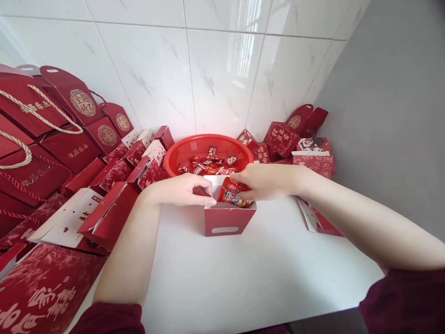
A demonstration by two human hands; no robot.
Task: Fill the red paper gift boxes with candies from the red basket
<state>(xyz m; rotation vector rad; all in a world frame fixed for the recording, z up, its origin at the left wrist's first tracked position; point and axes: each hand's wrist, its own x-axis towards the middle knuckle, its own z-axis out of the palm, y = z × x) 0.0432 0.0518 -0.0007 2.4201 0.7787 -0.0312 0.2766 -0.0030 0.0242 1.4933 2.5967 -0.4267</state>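
Note:
A red gift box (225, 222) with a white inside stands open at the top on the white table. My left hand (189, 189) is closed on the box's left wall, thumb and fingers at its rim. In the box's opening sits a red snack packet (233, 194) with printed lettering, tilted. My right hand (255, 181) grips this packet at its right side; some fingertips are hidden by the packet and box. Just behind the box is a red plastic basket (208, 139) holding several small wrapped candies (212, 163).
Many red gift boxes (114, 211) crowd the left side, some with rope handles (55, 111). More red boxes (281, 139) stand at the back right, and another box (325, 222) lies under my right forearm. A tiled wall (222, 69) rises behind the table (208, 278).

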